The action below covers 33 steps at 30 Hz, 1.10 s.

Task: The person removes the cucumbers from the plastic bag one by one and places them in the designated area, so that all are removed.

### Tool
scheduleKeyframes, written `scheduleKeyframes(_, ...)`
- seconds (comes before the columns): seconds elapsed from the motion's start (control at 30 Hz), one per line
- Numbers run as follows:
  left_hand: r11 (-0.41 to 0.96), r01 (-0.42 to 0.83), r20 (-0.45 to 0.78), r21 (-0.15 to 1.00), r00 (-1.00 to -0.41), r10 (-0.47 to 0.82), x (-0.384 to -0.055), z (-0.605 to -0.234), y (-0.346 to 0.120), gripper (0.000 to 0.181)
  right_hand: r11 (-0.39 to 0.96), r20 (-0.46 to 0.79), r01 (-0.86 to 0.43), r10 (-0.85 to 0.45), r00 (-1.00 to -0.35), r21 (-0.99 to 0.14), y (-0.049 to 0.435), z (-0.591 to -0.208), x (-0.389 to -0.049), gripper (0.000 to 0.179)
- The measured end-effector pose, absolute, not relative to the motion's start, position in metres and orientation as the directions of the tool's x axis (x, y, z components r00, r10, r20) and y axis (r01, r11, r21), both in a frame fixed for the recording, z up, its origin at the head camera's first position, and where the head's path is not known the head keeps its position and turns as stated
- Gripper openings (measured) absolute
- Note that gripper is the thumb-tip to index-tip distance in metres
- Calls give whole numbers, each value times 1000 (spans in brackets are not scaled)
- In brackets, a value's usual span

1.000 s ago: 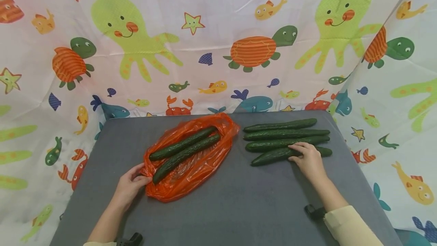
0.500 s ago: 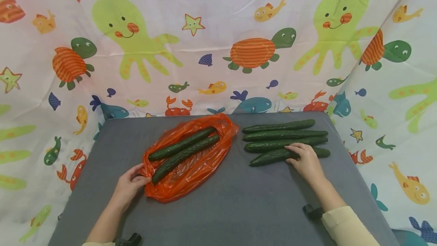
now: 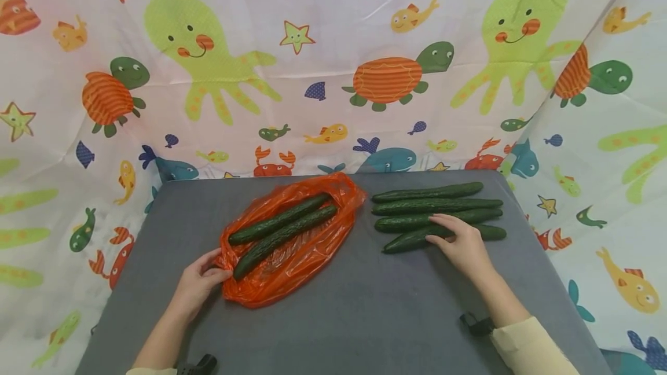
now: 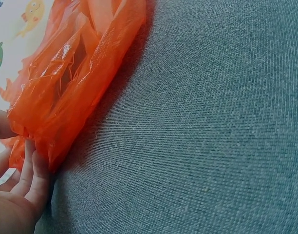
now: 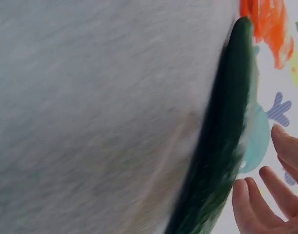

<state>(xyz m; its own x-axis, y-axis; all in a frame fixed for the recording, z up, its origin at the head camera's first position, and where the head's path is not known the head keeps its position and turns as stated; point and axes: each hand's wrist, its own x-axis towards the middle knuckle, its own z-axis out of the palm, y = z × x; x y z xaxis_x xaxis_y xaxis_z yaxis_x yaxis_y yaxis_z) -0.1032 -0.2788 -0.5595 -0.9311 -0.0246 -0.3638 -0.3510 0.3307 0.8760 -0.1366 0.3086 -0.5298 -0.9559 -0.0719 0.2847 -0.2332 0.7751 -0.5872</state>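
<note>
At the left of the table lies a thin orange plastic bag [image 3: 307,259], its edge spread under two dark green cucumbers [image 3: 283,242]. My left hand [image 3: 197,282] pinches the bag's near left edge; in the left wrist view its fingers [image 4: 38,183] hold the crumpled film. On the right, several cucumbers [image 3: 438,206] lie side by side. Over the nearest cucumber [image 3: 406,241] hovers my right hand [image 3: 465,247], thumb on the near side and fingers on the far side. In the right wrist view the fingers [image 5: 280,197] are loosely spread beside this cucumber, not closed round it.
A grey cloth-covered table [image 3: 365,317] carries everything. Behind it and along both sides hangs a white curtain [image 3: 323,114] printed with sea animals. Dark wrist straps [image 3: 476,324] sit at both sleeves.
My right hand has slid a little to the left along the nearest cucumber. The left hand, the bag and the cucumbers look unmoved.
</note>
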Motion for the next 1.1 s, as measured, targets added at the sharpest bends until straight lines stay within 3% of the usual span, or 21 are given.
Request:
scheduleKeyframes(0.2, 336, -347, -360, 875, -933, -27, -100, -561, -279, 79, 671, 465, -419, -124, -877, -611, 282, -510, -137, 40)
scheduleKeyframes(0.33, 327, -349, -359, 878, -933, -31, -100, -562, -279, 77, 608, 524, -476, -113, -844, -636, 263, -499, -140, 39)
scheduleKeyframes(0.73, 325, -361, -366, 874, -929, -46, -105, -561, -275, 78, 449, 389, -403, -128, -912, -797, 197, -489, -148, 38)
scheduleKeyframes(1.1, 308, -371, -385, 876, -923, -17, -105, -561, -274, 82, 406, 329, -401, -237, -914, -821, 133, -487, -154, 40)
